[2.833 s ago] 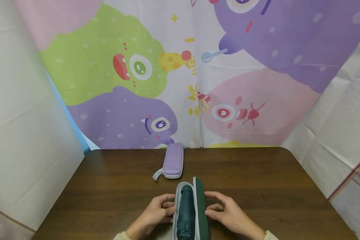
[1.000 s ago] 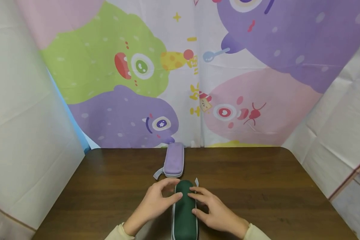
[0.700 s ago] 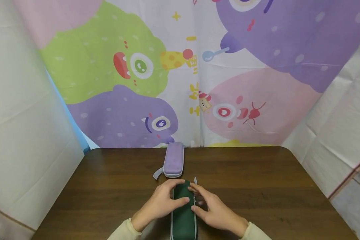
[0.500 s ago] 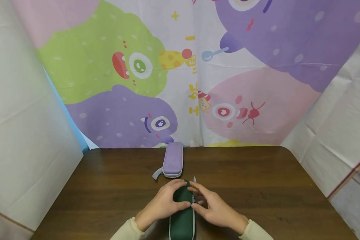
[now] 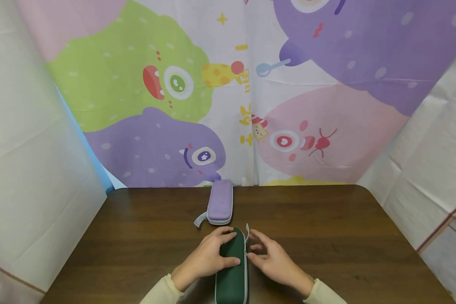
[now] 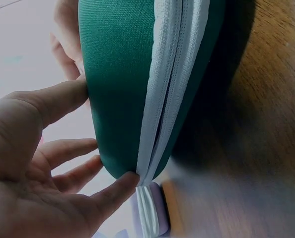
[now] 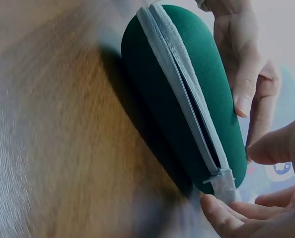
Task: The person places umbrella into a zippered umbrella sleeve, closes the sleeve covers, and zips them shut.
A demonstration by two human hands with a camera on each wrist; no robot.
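A dark green zip case (image 5: 231, 280) lies lengthwise near the table's front with its lid folded over; its inside is hidden. My left hand (image 5: 207, 255) rests over it from the left. In the left wrist view, the thumb (image 6: 63, 99) touches the lid and one finger reaches the zip at the far end. On the other side, my right hand (image 5: 275, 264) has its fingertips right by the pale zip pull tab (image 5: 247, 230). The right wrist view shows the grey zip (image 7: 175, 74) with a dark gap along its teeth and a space between thumb and fingers around the tab (image 7: 224, 184).
Just beyond the green case lies a smaller lilac zip case (image 5: 220, 202) with a grey loop strap (image 5: 199, 220). The dark wooden table (image 5: 319, 219) backs onto a cartoon-printed curtain (image 5: 311, 139). White sheets hang on both sides.
The case stood open with a folded green umbrella inside; its lid has since come over it. My left hand has shifted right across the lid. My right hand has drawn slightly away.
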